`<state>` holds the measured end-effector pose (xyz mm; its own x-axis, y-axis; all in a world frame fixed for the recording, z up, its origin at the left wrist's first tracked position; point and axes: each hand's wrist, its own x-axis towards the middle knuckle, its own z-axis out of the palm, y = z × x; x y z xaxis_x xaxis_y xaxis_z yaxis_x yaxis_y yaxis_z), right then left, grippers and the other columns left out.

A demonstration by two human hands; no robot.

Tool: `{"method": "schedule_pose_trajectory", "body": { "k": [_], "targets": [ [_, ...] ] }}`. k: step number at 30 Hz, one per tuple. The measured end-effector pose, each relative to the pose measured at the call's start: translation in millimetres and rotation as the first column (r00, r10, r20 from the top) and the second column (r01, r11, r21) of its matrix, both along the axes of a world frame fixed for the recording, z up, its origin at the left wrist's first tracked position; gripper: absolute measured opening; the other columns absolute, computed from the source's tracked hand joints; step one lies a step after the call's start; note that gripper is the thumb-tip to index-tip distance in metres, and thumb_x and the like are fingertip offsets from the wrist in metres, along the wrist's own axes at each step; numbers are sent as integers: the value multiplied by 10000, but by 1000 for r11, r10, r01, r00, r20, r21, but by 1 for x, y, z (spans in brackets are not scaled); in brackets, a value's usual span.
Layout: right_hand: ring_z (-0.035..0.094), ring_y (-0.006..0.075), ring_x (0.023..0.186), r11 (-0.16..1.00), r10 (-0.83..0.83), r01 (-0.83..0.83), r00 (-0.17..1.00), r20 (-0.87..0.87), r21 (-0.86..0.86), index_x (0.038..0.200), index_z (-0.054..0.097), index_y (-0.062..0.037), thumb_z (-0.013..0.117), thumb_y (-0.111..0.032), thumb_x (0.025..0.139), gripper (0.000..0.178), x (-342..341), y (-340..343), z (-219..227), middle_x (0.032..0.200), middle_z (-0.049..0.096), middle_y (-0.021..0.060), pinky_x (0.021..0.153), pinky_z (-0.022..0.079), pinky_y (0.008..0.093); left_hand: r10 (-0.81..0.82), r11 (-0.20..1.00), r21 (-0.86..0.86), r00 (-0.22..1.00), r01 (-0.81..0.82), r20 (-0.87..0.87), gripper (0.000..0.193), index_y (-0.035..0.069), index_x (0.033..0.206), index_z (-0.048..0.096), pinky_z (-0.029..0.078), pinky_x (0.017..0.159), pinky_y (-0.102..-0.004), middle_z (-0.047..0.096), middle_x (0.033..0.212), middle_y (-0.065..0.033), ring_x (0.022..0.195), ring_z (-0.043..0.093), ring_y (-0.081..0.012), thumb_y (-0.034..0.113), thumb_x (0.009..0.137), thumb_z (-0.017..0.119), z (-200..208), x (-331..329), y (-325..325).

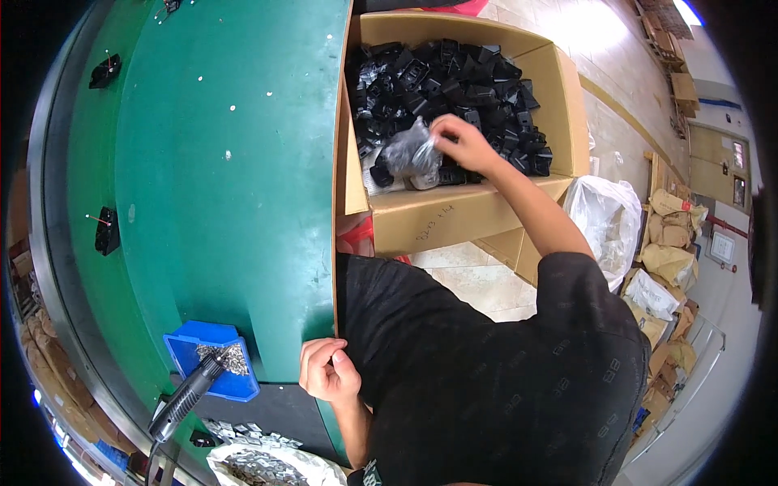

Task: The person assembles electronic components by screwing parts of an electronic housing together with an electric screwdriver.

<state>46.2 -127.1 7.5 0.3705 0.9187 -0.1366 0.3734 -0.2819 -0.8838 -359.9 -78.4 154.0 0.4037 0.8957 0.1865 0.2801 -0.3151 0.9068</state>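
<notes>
My right hand [462, 143] reaches over a large open cardboard box [470, 211], its fingers pinched on a crumpled clear plastic bag [412, 152]. Greyish contents show dimly through the plastic; I cannot make out what they are. Under and beyond the bag, the box holds many black plastic parts [478, 93] in a loose heap. At the edge of the green worktable [235, 186], my left hand [331, 370] is curled closed, with nothing visible in its fingers.
On the table's near left stand a blue bin [246, 387] of small metal screws and a black electric screwdriver [188, 398] lying across it. A white sack [304, 466] of metal pieces sits below. Black parts [107, 231] lie along the table's far left. A clear plastic bag [604, 223] stands right of the box.
</notes>
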Motion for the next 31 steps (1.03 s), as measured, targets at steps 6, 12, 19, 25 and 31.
{"method": "schedule_pose_trajectory", "body": {
  "k": [6, 12, 19, 25, 31],
  "targets": [
    [600, 157, 844, 737, -494, 676, 543, -680, 5, 996, 558, -39, 526, -111, 914, 114, 37, -15, -11, 916, 624, 36, 777, 474, 279, -25, 1000, 9, 999, 25, 25, 116, -30, 782, 585, 457, 563, -274, 600, 703, -116, 633, 565, -211, 59, 856, 585, -1, -2, 1],
    [625, 203, 759, 883, -467, 462, 883, 51, 81, 936, 621, -43, 482, -144, 894, 177, 40, -11, 13, 855, 659, 85, 678, 486, 332, -6, 1000, 12, 1000, 6, 14, 91, -24, 782, 599, 471, 570, -295, 614, 693, -113, 619, 577, -229, 51, 828, 578, -1, -1, 1],
    [617, 395, 973, 542, 374, -25, 902, 215, -840, 929, 695, -6, 477, -359, 799, 435, -13, 11, 13, 1014, 640, 258, 881, 484, 439, -8, 1000, 14, 1000, 8, 5, 85, -13, 786, 610, 480, 570, -314, 632, 691, -105, 605, 592, -248, 66, 817, 596, 0, -2, -1],
    [638, 347, 955, 645, 551, -370, 831, 72, -669, 1003, 683, -16, 565, -220, 776, 327, -39, 19, -15, 1026, 661, 216, 876, 488, 405, -22, 1000, 21, 1000, 22, 4, 71, -5, 788, 607, 480, 569, -312, 634, 694, -106, 604, 594, -247, 61, 816, 605, 1, 0, 1],
    [635, 257, 1032, 506, 375, -287, 922, -92, -814, 1005, 718, -89, 655, -303, 743, 345, -24, 23, -34, 1066, 680, 149, 895, 472, 357, -25, 999, 23, 1000, 25, -6, 78, 3, 794, 612, 484, 575, -312, 638, 700, -104, 608, 599, -250, 76, 822, 613, 0, -1, 1]
  ]
}}
